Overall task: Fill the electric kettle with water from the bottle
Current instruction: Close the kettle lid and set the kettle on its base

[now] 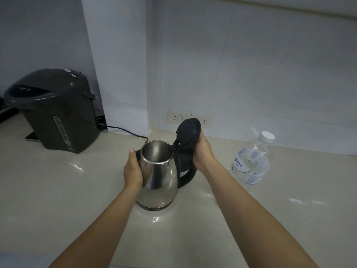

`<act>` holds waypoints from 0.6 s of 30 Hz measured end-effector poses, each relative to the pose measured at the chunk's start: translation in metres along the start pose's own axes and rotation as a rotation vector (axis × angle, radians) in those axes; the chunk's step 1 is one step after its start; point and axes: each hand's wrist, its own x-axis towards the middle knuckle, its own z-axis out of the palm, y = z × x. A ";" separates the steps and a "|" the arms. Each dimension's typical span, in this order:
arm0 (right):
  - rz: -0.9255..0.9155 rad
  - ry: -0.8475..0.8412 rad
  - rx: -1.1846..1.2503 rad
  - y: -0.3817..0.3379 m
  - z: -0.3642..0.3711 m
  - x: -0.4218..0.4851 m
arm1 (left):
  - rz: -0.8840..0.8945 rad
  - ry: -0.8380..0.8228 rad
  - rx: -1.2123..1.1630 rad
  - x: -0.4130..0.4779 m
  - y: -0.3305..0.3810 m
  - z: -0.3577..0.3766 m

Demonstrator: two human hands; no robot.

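Observation:
A stainless steel electric kettle (161,182) with a black handle stands on the pale counter (77,200) in the middle of the view. Its black hinged lid (188,133) is swung up and back, so the inside shows. My left hand (133,171) grips the kettle's left side. My right hand (203,151) holds the raised lid from behind, beside the handle. A clear plastic water bottle (253,161) with a white cap and blue label stands upright to the right, apart from both hands.
A dark grey hot-water dispenser (54,111) sits at the back left, its black cord (125,130) running along the counter toward the kettle. Wall sockets (178,118) sit low on the white tiled wall behind the kettle.

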 end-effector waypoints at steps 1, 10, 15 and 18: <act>0.001 0.029 -0.036 -0.001 0.005 -0.001 | 0.009 0.015 0.004 0.000 -0.002 0.000; -0.157 0.128 -0.469 0.013 0.044 -0.008 | -0.059 0.032 -0.051 0.002 -0.006 0.000; -0.285 0.235 -0.703 0.029 0.056 -0.009 | -0.086 0.043 -0.081 0.007 -0.012 -0.001; -0.310 0.276 -0.750 0.034 0.062 -0.009 | -0.087 0.057 -0.084 0.007 -0.009 -0.002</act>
